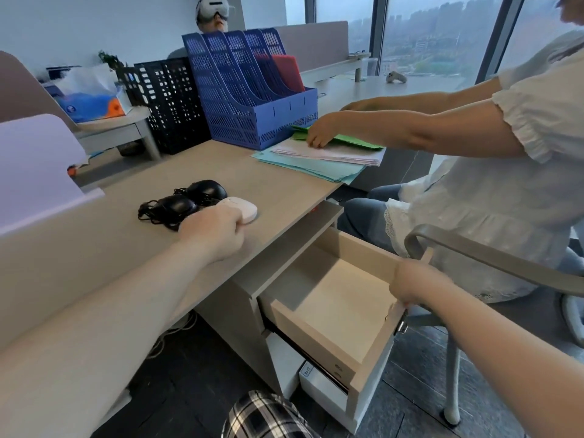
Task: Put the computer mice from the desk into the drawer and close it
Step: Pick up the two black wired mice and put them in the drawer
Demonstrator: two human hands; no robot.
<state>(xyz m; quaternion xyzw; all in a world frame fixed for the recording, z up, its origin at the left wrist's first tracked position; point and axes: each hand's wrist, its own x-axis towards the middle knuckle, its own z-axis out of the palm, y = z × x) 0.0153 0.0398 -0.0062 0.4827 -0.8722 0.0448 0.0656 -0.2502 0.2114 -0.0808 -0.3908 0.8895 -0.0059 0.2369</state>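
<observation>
The left hand (218,230) is closed on the white mouse (241,209) near the bench (94,248) front edge; it should be lifted clear of the black mice (189,200) cords. The right hand (414,284) is clasped on the open drawer (373,352) front.

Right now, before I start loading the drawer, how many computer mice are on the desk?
3: a white mouse under the left hand, and two black corded mice just behind it, one nearer, one farther back. Tangled cords could hide more.

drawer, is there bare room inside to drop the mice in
Yes: the drawer floor is bare wall to wall. The right hand holds its front edge. The desk is crowded around the black mice; the left hand covers the white mouse.
</observation>
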